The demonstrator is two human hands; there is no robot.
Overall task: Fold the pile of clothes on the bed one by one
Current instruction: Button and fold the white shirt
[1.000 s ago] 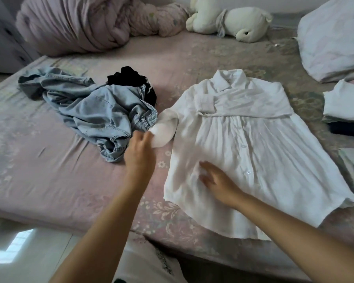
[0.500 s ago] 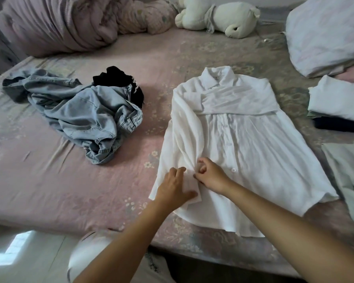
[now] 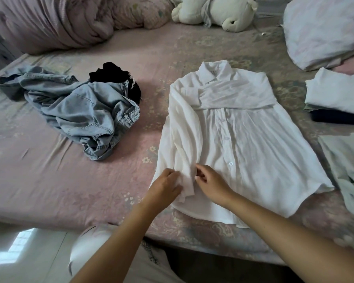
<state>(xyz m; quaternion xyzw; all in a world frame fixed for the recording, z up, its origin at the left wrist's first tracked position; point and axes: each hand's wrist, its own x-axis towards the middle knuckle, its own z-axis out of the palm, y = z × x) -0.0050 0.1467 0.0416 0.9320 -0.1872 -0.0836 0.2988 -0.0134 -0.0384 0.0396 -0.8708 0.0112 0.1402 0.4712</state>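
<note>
A white button shirt (image 3: 253, 144) lies face up on the bed (image 3: 70, 190), collar at the far end. One sleeve is folded across the chest; the other runs down the shirt's left side. My left hand (image 3: 165, 186) holds that sleeve's cuff near the hem, fingers on the cloth. My right hand (image 3: 209, 181) is just beside it, fingertips curled and pinching the cuff's other edge. Left of the shirt sits the unfolded pile: a crumpled light-blue denim garment (image 3: 80, 111) with a black garment (image 3: 119, 76) partly under it.
Folded clothes are stacked at the right edge: a white piece (image 3: 335, 92) over a dark one, and a pale green piece (image 3: 345, 170) nearer me. A rolled duvet (image 3: 55, 19), a plush toy (image 3: 215, 11) and a pillow (image 3: 325, 29) lie at the far side.
My left hand brought the left sleeve from out beside the denim pile in along the shirt's left side. Both hands now meet at the cuff near the hem.
</note>
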